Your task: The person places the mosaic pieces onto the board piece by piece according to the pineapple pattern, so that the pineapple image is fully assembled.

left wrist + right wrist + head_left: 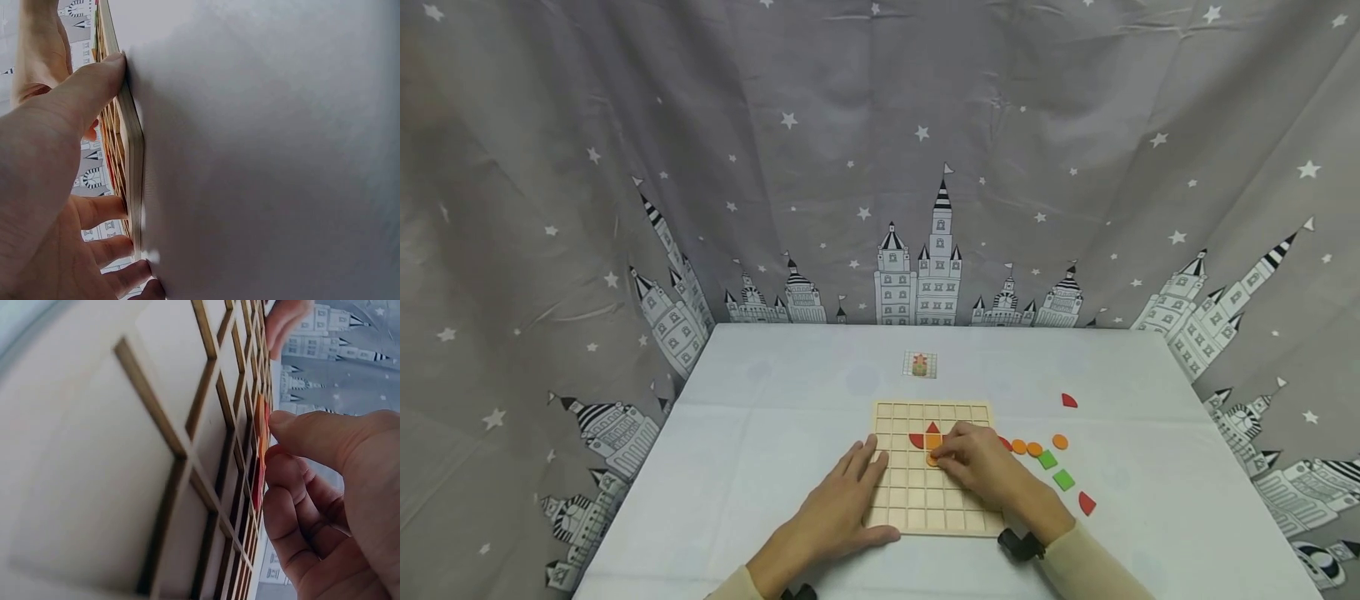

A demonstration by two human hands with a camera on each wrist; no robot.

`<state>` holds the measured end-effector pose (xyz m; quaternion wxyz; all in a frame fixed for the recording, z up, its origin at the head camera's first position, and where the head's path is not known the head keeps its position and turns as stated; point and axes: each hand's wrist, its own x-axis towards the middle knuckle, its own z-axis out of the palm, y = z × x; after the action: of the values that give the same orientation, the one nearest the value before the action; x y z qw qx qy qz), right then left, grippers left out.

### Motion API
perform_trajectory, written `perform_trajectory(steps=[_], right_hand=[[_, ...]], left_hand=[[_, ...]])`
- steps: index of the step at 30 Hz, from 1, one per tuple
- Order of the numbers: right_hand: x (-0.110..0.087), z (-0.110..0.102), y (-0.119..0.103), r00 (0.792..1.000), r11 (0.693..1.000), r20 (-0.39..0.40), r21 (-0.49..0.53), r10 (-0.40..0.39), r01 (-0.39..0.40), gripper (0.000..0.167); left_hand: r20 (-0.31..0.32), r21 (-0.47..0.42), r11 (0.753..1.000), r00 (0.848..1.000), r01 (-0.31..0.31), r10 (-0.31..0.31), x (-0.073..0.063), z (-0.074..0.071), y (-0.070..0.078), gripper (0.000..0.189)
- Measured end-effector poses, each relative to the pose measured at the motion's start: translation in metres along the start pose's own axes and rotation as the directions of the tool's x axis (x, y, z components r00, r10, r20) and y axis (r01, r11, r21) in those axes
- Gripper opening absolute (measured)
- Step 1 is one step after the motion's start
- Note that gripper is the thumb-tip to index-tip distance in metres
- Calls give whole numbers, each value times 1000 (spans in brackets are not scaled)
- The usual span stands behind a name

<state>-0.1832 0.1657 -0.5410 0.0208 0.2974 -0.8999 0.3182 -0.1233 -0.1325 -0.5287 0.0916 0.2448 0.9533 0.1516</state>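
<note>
A wooden grid board (917, 500) lies on the table. My left hand (846, 508) rests along its left side with fingers spread; the thumb (106, 72) touches the near edge. Over the board's middle, my right hand (981, 462) pinches an orange disc (932, 461) with thumb and fingertips, at a cell just below an orange square (932, 442). Above that square sits a red triangle (932, 427), and to its left a red quarter-circle (917, 441). My right hand partly hides the cells to the right. In the right wrist view, its curled fingers (287, 500) are close to the board.
Right of the board lie orange discs (1060, 442), green squares (1063, 479) and red quarter-circles (1087, 502), (1069, 401). Behind the board is a small picture card (920, 364) with a grid pattern. A grey castle-print curtain (820, 167) hangs behind the white table (775, 375).
</note>
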Motion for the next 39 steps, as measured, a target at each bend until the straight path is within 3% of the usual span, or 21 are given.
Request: perform_trajectory(steps=[6,13,19,27,33,39], right_hand=[[-9,-9,5,996,997,-17,4,82,-82,14],[-29,-21,19,985,993,-131,-27,112,-117,20],[-48,-34,29,956,971,-195,-58,218,-233,23],[-69,-50,38,895,899,-213,-114,393,-422,26],[-83,-57,49,868,869,-247,-146,430,-472,32],[-90,-64,57,855,852,-255,-163,452,-498,40]], left_hand=[[-6,-3,1000,1000,-7,7,-1,0,0,118],[-3,-11,1000,1000,-8,7,0,1,-1,118],[-7,-12,1000,1000,-13,12,0,3,-2,117],[-14,-1,1000,1000,-18,18,-1,2,-2,117],[-15,-3,1000,1000,-15,15,-1,1,0,117],[-13,1,1000,1000,-14,14,-1,1,-1,117]])
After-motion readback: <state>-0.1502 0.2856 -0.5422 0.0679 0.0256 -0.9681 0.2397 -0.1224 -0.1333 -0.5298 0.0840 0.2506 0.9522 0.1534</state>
